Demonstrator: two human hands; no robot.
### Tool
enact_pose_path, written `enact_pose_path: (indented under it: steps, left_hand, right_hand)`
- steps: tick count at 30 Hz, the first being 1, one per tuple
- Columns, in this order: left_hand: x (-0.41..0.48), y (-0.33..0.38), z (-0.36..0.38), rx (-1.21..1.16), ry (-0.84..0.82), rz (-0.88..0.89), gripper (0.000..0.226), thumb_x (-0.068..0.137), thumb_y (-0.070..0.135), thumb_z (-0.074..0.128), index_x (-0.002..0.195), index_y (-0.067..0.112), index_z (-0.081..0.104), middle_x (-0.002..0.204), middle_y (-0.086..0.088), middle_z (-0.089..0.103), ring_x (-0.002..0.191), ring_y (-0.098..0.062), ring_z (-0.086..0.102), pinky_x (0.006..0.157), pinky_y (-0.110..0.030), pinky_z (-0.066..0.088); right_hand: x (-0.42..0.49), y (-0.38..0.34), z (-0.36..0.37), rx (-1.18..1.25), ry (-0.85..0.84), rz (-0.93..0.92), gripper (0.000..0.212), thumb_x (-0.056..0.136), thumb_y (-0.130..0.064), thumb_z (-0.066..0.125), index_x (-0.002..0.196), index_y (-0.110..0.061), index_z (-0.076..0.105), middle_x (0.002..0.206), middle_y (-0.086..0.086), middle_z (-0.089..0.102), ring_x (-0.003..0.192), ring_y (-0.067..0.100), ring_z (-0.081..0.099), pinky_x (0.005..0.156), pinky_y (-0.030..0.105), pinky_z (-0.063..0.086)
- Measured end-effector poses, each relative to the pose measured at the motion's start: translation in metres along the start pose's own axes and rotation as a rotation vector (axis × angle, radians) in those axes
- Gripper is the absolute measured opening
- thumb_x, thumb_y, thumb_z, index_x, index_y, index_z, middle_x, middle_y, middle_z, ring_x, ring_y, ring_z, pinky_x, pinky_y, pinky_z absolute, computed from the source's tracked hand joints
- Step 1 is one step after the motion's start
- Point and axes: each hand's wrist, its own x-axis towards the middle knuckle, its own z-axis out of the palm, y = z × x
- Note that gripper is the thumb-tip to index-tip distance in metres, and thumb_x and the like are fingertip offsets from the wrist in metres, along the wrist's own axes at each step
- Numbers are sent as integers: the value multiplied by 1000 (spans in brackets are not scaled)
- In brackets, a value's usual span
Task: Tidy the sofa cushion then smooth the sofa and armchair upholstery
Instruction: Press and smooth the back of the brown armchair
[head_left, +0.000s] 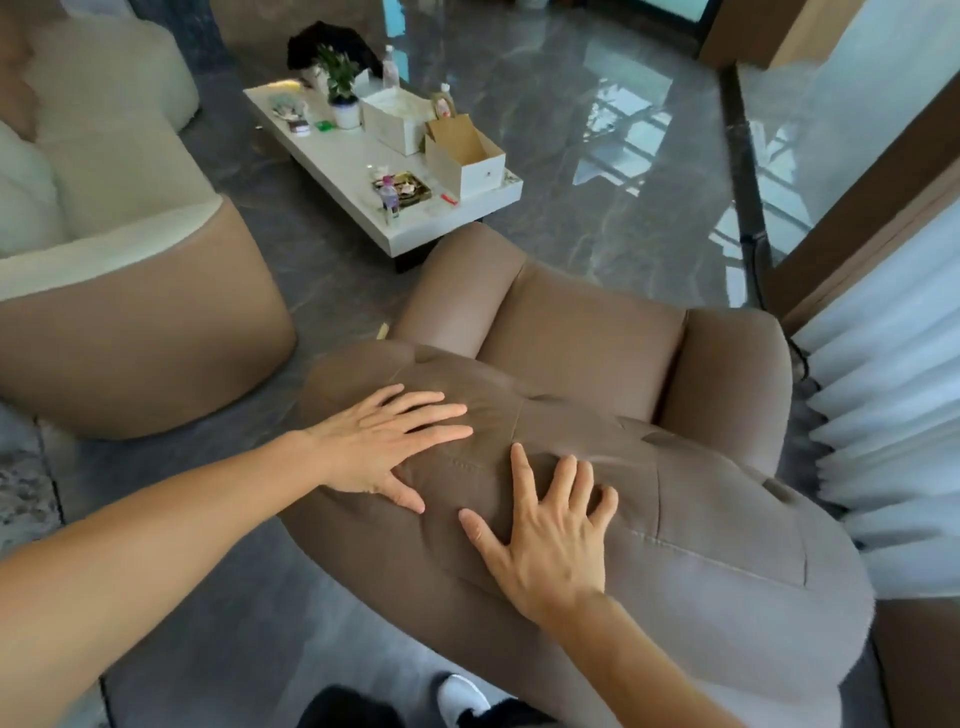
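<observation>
Both hands lie flat with fingers spread on the armchair (675, 519) backrest top, left hand (384, 441) at 10 o'clock of the right hand (545, 540), grasping nothing.

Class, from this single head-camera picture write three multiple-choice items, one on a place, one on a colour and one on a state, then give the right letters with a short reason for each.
1. Where do both hands rest?
A. on the armchair's backrest top
B. on the coffee table
C. on the floor

2. What colour is the armchair's upholstery?
A. dark green
B. brown
C. bright red

3. How are the hands held?
A. closed in fists
B. pinching a cushion
C. open and flat, fingers spread

Answers:
1 A, the left hand and right hand lie on the padded top of the armchair.
2 B, the whole chair shows brown.
3 C, both palms press the fabric, holding nothing.
</observation>
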Motion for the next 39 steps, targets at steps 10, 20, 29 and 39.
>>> enact_pose_path:
  steps: [10,20,29,39]
  left_hand:
    - [-30,-176,-16,109,-82,273,92,77,83,31,148,46,-14,162,16,-9,148,-12,-13,120,-50,4]
    - [-50,-238,-19,64,-125,74,124,47,101,34,140,49,-30,161,0,-21,145,-37,-22,114,-65,-8]
    - [-37,-222,-37,76,-112,19,118,53,97,36,144,47,-21,161,-3,-18,145,-41,-18,111,-69,-7]
    - [17,-126,-54,166,4,306,111,65,91,35,153,27,15,162,1,15,148,-26,9,118,-58,6]
  right_hand:
    - [56,-170,22,14,-52,243,87,83,-82,16,153,-29,14,147,28,31,137,45,24,112,60,18]
    - [52,-215,45,69,-92,497,76,73,-89,2,141,-58,-17,164,1,2,148,37,-4,112,66,1]
    - [80,-236,43,123,-81,538,69,83,-80,4,143,-54,-18,165,1,-6,149,34,-13,114,64,-6]
    - [18,-183,1,345,-226,689,77,89,-43,54,149,-47,6,165,-6,-3,150,28,3,113,55,31]
